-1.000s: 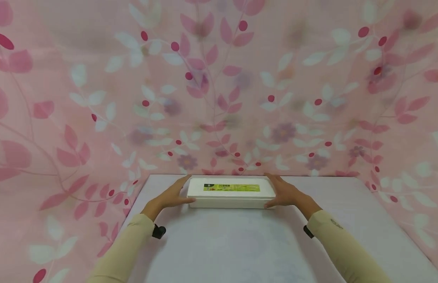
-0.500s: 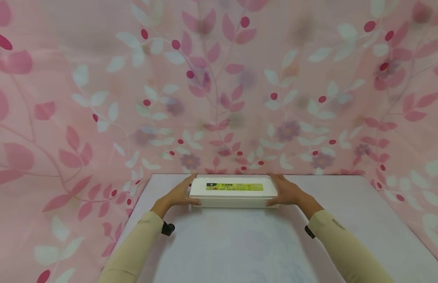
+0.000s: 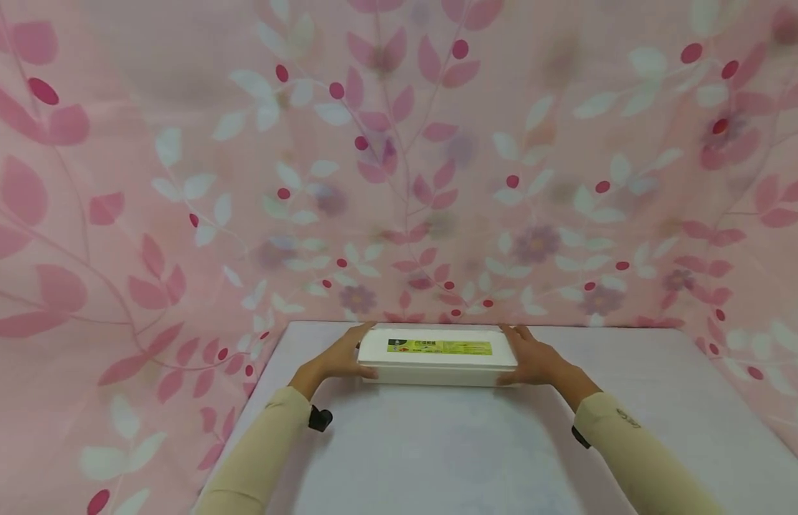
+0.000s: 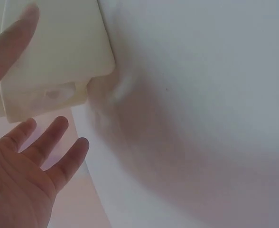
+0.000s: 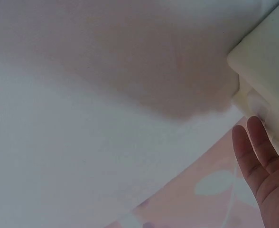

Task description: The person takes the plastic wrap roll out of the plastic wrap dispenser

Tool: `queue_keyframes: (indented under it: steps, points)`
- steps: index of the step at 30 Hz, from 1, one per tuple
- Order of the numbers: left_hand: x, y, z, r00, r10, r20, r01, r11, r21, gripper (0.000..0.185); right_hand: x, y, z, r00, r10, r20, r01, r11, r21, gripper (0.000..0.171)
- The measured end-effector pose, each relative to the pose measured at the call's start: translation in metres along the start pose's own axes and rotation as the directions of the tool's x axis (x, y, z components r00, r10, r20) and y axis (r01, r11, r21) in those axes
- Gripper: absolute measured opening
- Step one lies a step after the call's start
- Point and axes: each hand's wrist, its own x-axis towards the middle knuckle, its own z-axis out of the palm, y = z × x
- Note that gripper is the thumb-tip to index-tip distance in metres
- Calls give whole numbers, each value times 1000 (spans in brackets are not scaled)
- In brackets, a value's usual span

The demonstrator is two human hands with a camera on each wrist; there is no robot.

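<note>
A long white lidded box (image 3: 437, 375) with a green label (image 3: 439, 347) lies crosswise near the back of the table. My left hand (image 3: 343, 357) grips its left end, thumb across the front wall and fingers round toward the back. At the right end my right hand (image 3: 534, 360) holds it the same way. In the left wrist view, the thumb (image 4: 18, 40) overlaps the box wall, and three fingers spread by the end with its handle recess (image 4: 59, 92). The right wrist view shows two fingertips (image 5: 255, 126) at the other end; that thumb is out of sight there.
A pale cloth covers the table (image 3: 437, 450). Right behind its back edge hangs a pink curtain (image 3: 399, 179) with leaf patterns, which continues along both sides. Dark wrist cameras (image 3: 320, 418) sit by the cuffs of the beige sleeves (image 3: 257, 450).
My left hand has come in closer around the left end of the box. The right hand keeps its hold. The head view has shifted slightly, and the box stays in place on the table.
</note>
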Motion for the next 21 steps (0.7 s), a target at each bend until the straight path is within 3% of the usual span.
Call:
queue_keyframes:
  steps: [11,19,21]
  points:
    - [2,1,-1,997,-70,-26,70,997,13,110,4,11,-1,1000,-4,0,4,1000,-15,123]
    - [3,-2,2,999,-40,-27,40,999,-7,113,4,14,1,1000,-14,-9,14,1000,3,119]
    - [1,0,1,999,-28,-37,30,999,35,120,5,13,4,1000,-19,-5,19,1000,3,119]
